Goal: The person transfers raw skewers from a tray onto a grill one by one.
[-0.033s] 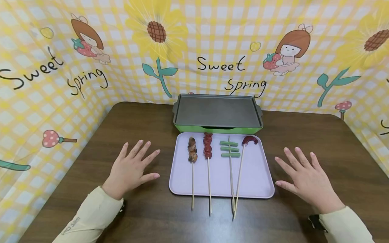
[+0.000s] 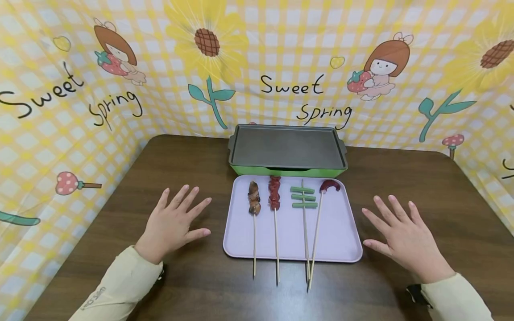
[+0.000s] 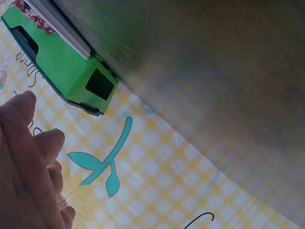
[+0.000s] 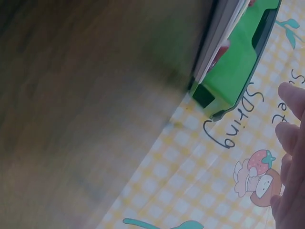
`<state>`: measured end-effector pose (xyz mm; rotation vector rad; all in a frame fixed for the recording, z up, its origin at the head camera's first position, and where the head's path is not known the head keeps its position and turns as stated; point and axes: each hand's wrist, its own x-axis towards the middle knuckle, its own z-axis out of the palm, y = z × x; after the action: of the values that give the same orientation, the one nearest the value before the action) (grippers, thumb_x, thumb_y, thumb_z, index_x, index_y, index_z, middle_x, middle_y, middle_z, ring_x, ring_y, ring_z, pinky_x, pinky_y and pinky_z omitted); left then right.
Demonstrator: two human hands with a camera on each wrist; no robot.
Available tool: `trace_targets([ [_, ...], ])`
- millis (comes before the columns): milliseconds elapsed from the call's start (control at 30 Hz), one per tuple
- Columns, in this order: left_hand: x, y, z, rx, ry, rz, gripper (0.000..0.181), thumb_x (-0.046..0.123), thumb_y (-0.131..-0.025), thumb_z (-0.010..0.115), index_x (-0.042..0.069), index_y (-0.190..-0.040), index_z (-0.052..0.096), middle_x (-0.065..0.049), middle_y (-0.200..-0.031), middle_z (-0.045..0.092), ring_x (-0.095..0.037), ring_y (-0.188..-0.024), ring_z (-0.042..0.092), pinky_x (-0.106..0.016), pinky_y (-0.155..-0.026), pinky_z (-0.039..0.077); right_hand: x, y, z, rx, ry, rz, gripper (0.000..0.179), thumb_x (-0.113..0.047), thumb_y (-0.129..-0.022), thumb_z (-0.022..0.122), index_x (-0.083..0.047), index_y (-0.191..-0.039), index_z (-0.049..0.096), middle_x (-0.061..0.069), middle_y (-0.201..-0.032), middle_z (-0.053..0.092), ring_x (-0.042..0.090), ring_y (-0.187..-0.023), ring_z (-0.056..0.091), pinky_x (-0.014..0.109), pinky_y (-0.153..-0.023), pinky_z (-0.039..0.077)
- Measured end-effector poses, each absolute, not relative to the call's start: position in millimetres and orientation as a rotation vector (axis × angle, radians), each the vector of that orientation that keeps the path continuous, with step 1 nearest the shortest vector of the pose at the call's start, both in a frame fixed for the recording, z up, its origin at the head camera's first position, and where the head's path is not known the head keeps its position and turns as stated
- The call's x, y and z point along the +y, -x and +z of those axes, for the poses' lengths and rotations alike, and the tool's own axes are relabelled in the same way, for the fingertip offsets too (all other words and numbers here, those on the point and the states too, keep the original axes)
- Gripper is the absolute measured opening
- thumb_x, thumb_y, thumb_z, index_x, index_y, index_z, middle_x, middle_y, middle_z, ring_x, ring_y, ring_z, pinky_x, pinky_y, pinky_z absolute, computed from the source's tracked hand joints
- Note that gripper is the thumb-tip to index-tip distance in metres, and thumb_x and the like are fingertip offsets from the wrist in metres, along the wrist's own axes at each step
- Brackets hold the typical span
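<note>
My left hand (image 2: 170, 225) is spread, palm down, over the table to the left of a lilac tray (image 2: 289, 240). On the other side, my right hand (image 2: 409, 240) is spread the same way. Neither hand holds anything or touches the tray. Across the tray lie a skewer of brown pieces (image 2: 254, 207), a skewer of red meat-like pieces (image 2: 275, 194), a skewer of short green stalks (image 2: 304, 197) and a skewer with a dark red curled piece (image 2: 330, 185). Their sticks jut past the near rim, and the two right-hand ones cross near their ends.
Behind the tray stands a green tabletop grill (image 2: 257, 170) with a flat grey plate (image 2: 287, 145). The brown wooden table (image 2: 188, 294) carries everything. A yellow checked cloth (image 2: 273, 53) with printed flowers hangs at the back and sides.
</note>
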<state>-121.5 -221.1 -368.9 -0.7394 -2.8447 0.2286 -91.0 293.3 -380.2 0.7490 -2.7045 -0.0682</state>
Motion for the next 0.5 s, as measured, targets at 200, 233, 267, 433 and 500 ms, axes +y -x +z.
trace_targets([
  [200, -221.2, 123.2, -371.3, -2.852, 0.756, 0.207, 0.087, 0.077, -0.086, 0.014, 0.021, -0.143, 0.048, -0.016, -0.146, 0.042, -0.034, -0.139, 0.031, -0.059, -0.109, 0.018, 292.0, 90.5, -378.2, -2.709, -0.751, -0.027, 0.074, -0.069, -0.092, 0.03, -0.011, -0.132, 0.055, 0.018, -0.148, 0.038, 0.03, -0.145, 0.009, 0.056, -0.112, 0.009],
  [233, -221.0, 123.8, -371.7, -2.857, 0.766, 0.208, 0.086, 0.077, -0.087, 0.016, 0.02, -0.143, 0.048, -0.015, -0.146, 0.042, -0.034, -0.139, 0.031, -0.059, -0.109, 0.019, 291.5, 90.3, -377.7, -2.712, -0.751, -0.014, 0.073, -0.068, -0.092, 0.031, -0.011, -0.132, 0.055, 0.019, -0.147, 0.039, 0.029, -0.146, 0.007, 0.056, -0.112, 0.009],
  [267, -220.8, 124.4, -371.8, -2.861, 0.782, 0.211, 0.086, 0.077, -0.087, 0.017, 0.02, -0.143, 0.048, -0.015, -0.146, 0.042, -0.034, -0.139, 0.031, -0.059, -0.109, 0.019, 290.8, 90.1, -377.5, -2.718, -0.753, 0.004, 0.071, -0.066, -0.093, 0.033, -0.011, -0.132, 0.054, 0.019, -0.147, 0.04, 0.028, -0.146, 0.005, 0.056, -0.112, 0.009],
  [433, -219.8, 129.6, -370.9, -2.855, 0.936, 0.228, 0.084, 0.075, -0.088, 0.019, 0.018, -0.142, 0.049, -0.013, -0.146, 0.043, -0.034, -0.139, 0.031, -0.058, -0.109, 0.02, 283.6, 88.1, -375.9, -2.735, -0.761, 0.121, 0.064, -0.059, -0.093, 0.044, -0.009, -0.131, 0.056, 0.022, -0.139, 0.048, 0.031, -0.144, 0.017, 0.055, -0.112, 0.013],
  [500, -218.7, 132.7, -370.7, -2.834, 1.007, 0.235, 0.084, 0.074, -0.089, 0.018, 0.017, -0.141, 0.05, -0.012, -0.146, 0.044, -0.033, -0.139, 0.031, -0.057, -0.11, 0.019, 280.1, 87.0, -375.5, -2.738, -0.755, 0.176, 0.061, -0.055, -0.093, 0.05, -0.007, -0.13, 0.057, 0.021, -0.136, 0.052, 0.035, -0.14, 0.028, 0.054, -0.112, 0.014],
])
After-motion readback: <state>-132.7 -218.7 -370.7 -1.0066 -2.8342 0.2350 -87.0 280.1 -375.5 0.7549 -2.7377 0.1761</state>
